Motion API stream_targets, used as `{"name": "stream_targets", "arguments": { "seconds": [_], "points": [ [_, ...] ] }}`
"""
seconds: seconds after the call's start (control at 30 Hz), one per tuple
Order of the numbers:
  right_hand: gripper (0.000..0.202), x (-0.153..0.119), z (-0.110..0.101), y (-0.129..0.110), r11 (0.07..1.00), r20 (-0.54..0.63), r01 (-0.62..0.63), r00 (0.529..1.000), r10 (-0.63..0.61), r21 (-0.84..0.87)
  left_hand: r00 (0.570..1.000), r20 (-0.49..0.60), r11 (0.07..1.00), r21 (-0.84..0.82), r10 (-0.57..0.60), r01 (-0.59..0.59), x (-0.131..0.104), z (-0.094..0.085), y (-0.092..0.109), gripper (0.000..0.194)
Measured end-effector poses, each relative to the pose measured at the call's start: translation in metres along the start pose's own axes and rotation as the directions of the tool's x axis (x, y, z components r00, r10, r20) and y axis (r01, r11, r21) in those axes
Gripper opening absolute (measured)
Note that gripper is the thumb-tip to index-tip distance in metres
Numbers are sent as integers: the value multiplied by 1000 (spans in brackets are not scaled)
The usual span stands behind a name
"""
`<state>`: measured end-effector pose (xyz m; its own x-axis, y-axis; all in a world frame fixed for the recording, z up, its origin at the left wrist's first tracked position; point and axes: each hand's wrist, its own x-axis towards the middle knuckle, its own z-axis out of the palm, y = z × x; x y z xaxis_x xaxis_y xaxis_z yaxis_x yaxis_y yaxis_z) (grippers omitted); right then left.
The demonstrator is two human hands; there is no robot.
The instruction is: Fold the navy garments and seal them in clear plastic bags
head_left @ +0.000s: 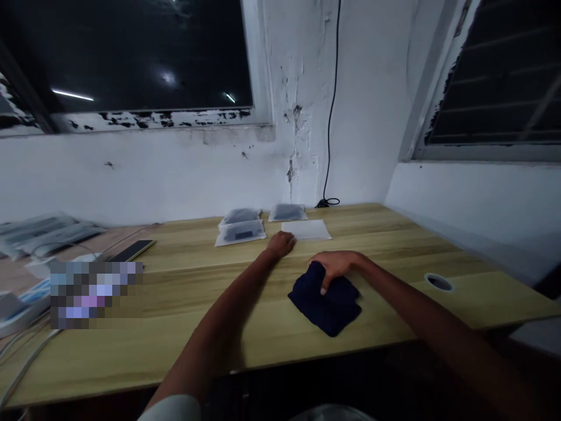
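My right hand (336, 266) grips a folded navy-blue cloth (326, 307) near the table's front edge, thumb on top and the other fingers mostly hidden behind it. Farther back, my left hand (281, 243) is closed at the left edge of a flat, whitish translucent pouch (310, 230), its fingertips hard to make out. Behind that pouch lies another translucent pouch (287, 212) with something dark inside. To the left, two more filled pouches overlap, the front pouch (240, 232) showing a dark label-like patch.
The wooden table (188, 316) meets a peeling white wall. A black cable (332, 105) hangs down and coils at the back. On the left are a phone (131, 251), a power strip (33, 295), cords and grey plastic packages (48, 231). A round cable hole (439, 283) is at right.
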<state>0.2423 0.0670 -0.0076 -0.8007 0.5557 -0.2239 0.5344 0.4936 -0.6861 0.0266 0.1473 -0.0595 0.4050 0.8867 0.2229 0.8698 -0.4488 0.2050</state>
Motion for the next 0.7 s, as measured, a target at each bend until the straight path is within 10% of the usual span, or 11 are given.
{"name": "stream_targets", "arguments": {
  "seconds": [0.23, 0.47, 0.63, 0.7],
  "points": [
    [42, -9, -33, 38, 853, -532, 153, 831, 163, 500, 986, -118, 980, 151, -114, 132, -62, -2, 7, 25],
    [25, -1, -46, 82, 418, -732, 657, 314, 605, 627, 982, -175, 977, 208, 78, -41, -89, -7, 5, 22],
    [44, 7, -28, 61, 836, -968, 530, -103, 229, 141, 956, -246, 980, 155, 161, -125, -78, -6, 10, 30],
    [49, 12, -4, 44, 941, -989, 307, -86, -121, -142, 944, -286, 985, 112, 162, -135, -80, -3, 15, 34]
  ]
}}
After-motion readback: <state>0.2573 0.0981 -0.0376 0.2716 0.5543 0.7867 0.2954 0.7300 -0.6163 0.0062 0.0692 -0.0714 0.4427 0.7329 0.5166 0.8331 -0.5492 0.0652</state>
